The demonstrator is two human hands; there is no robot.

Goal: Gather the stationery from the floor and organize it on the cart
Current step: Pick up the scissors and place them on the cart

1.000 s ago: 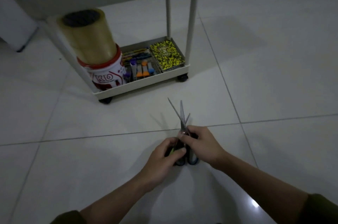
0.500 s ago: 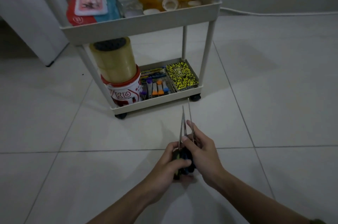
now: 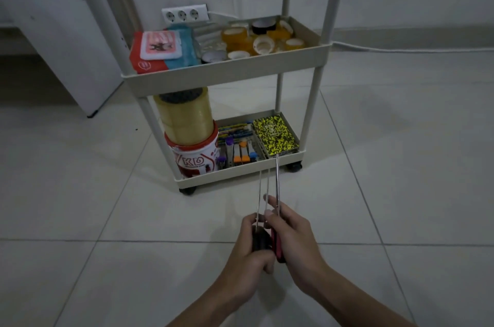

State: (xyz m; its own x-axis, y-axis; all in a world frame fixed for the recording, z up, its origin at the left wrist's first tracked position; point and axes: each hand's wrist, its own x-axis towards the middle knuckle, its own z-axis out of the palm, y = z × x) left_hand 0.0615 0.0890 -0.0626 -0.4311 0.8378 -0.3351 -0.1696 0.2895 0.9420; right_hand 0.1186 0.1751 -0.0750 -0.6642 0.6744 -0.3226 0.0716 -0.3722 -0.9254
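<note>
Both hands (image 3: 270,244) hold scissors (image 3: 277,182), slim blades pointing upward.

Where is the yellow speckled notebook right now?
In the head view, the yellow speckled notebook lies flat at the right end of the cart's bottom shelf, beside the tray of pens, just beyond the scissors' tips.
</note>
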